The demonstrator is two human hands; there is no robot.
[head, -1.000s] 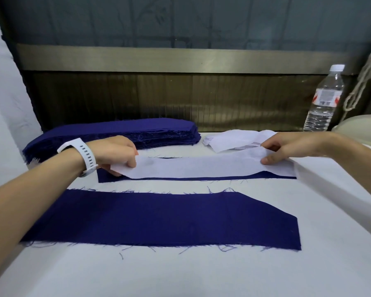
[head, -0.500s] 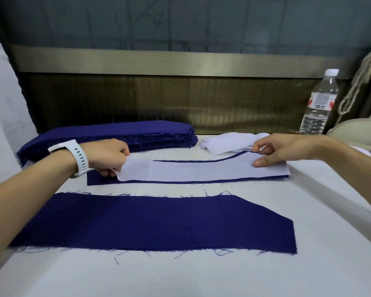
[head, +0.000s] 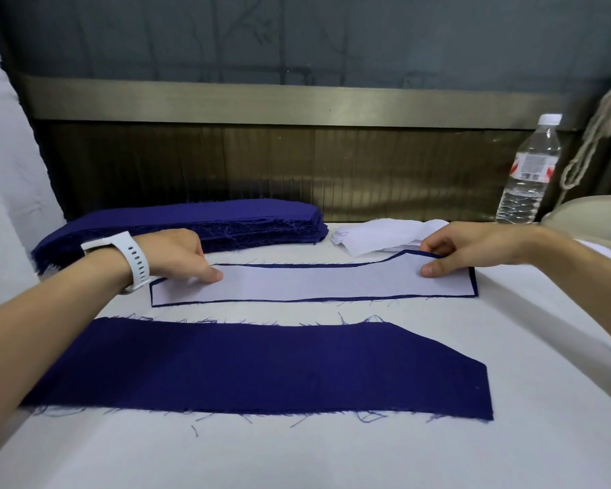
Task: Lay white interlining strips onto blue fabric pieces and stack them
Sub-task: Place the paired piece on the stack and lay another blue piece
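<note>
White cloth covers the table (head: 332,453), whose near and side edges run out of frame. Both forearms are cut off at the lower corners. On the left, a stack (head: 191,220) of blue pieces has its near end partly hidden behind the left wrist and its white watch (head: 131,259). The left hand (head: 177,255) has its fingers curled under and out of sight, so whether they hold an edge cannot be told; only its thumb tip shows, resting flat on the strip's left end. Further right, a loose pile (head: 378,236) of white strips is partly covered by the right hand (head: 466,248). At the right edge a pale rounded object (head: 586,213) and a hanging rope (head: 600,135) are cut off and hard to identify.

Behind the table runs a dark ribbed panel under a dull metal rail (head: 297,104), with dim glass above where faint marks cannot be read. A clear bottle (head: 529,171) with a white cap stands upright at the back right.

The white strip (head: 314,282) lies flat on the far piece (head: 474,282), midway back on the table, between the two hands. It nearly covers the blue, leaving a thin dark border all round, and follows the same shape, stepping wider toward the right. The right hand pinches the strip's far right corner, thumb on top and fingers curled at the far edge. Nearer the camera and apart from it, the near piece (head: 261,368) lies bare and flat, deep blue with frayed threads along its long edges.
</note>
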